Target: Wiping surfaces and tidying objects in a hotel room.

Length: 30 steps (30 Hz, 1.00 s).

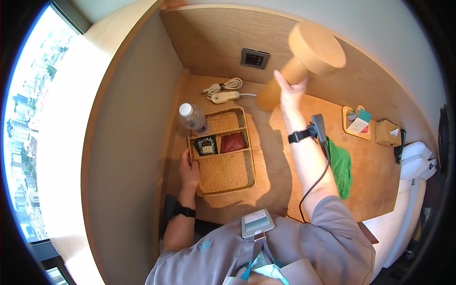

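Observation:
My right hand (293, 89) grips the column of a wooden table lamp (285, 80), which leans towards the back panel with its round wooden end (317, 48) up at the right. My left hand (189, 171) holds the left edge of a woven basket tray (224, 172) with compartments. Inside the tray lie a dark green sachet (206, 145) and a dark red packet (232, 142). A clear plastic bottle (194, 119) with a white cap stands at its upper left compartment.
Behind the tray lie a coiled white cable (231, 84) and a white switch unit (224, 97). A socket panel (255, 58) is in the back board. Rightward are a green cloth (340, 167), a small wooden tray (367, 134) with cards and a woven tissue box (386, 134). A partition (124, 142) borders the left.

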Each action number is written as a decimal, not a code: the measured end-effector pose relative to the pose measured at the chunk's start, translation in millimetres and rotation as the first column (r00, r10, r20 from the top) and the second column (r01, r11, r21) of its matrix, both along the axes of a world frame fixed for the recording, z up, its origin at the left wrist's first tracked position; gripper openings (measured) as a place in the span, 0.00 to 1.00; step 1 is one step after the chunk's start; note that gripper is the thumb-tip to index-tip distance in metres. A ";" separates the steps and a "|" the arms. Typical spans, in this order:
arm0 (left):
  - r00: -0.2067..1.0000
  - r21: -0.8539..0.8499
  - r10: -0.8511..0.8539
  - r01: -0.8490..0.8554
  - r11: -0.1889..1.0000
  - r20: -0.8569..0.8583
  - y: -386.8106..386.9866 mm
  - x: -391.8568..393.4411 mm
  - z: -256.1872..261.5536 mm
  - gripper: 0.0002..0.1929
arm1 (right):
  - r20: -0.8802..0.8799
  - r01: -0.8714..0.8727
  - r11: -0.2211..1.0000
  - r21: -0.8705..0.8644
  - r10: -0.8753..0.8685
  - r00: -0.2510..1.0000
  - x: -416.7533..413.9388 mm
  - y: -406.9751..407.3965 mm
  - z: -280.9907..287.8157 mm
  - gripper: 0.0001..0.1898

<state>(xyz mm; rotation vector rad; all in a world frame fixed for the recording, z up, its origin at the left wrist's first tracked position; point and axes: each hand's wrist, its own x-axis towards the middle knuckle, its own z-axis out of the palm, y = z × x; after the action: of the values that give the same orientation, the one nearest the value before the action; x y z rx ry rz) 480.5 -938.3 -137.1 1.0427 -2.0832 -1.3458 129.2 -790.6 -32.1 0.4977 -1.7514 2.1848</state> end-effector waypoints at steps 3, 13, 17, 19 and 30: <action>0.976 0.065 0.042 -0.057 0.996 0.215 8.1 -1.3 20.8 0.23 | 0.034 -0.114 0.993 0.042 0.113 0.993 19.2 -26.1 4.8 0.35; 0.934 -0.249 0.046 0.047 0.967 0.354 8.7 -9.7 36.3 0.23 | 0.104 -0.352 0.922 0.161 0.339 0.935 24.0 -0.4 -9.0 0.35; 0.888 -0.406 0.060 0.147 0.902 0.455 6.7 -22.8 52.1 0.24 | 0.193 -0.451 0.892 0.034 0.437 0.878 22.7 13.1 -21.9 0.36; 0.857 -0.473 0.091 0.189 0.860 0.508 1.9 -33.1 55.0 0.24 | 0.149 -0.456 0.857 0.239 0.432 0.890 25.1 17.6 -30.2 0.35; 0.843 -0.519 0.226 0.073 0.852 0.489 13.1 -44.7 67.0 0.17 | 0.015 -0.084 0.776 0.625 0.096 0.995 61.2 41.8 -30.9 0.35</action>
<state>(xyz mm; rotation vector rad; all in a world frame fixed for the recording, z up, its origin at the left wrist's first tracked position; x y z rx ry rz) 435.8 -925.2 -70.1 1.3293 -2.5528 -0.3866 190.4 -748.8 -63.0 0.7542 -2.4825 1.5821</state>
